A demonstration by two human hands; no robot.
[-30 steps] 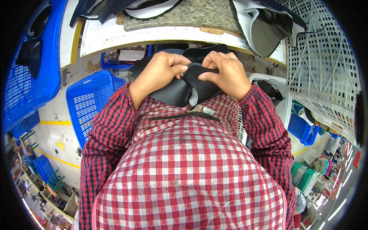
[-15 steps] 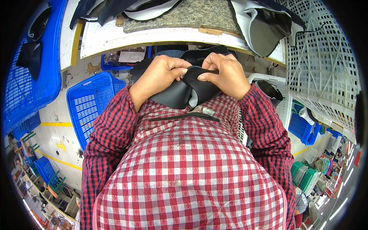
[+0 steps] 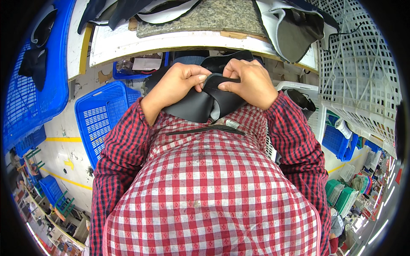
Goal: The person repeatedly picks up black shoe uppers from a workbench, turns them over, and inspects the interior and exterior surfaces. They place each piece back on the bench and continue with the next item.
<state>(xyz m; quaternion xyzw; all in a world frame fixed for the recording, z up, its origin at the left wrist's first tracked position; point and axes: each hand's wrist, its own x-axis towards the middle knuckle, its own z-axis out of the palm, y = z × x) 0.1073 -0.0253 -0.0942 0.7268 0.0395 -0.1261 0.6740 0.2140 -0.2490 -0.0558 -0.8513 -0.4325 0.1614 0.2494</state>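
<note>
Left grip [image 3: 177,84], right grip [image 3: 253,83] pinch black piece [image 3: 225,94] (curled over).

I can read no words or numbers from here. On the floor [image 3: 57,154] to my left I make out a yellow arrow [image 3: 68,164] and yellow lines [image 3: 64,139]. The fine marks on the white tabletop [image 3: 117,45] at the far side are too faint for me, like the small pale patch [image 3: 232,124] on my checked apron [image 3: 205,183].

Clearance around the left hand [image 3: 178,85] and right hand [image 3: 253,82].
The bench edge [image 3: 128,54] bars the far side; a blue basket [image 3: 100,94] stands left, a white crate [image 3: 341,91] right; passage lies open over the checked apron [image 3: 205,183].
</note>
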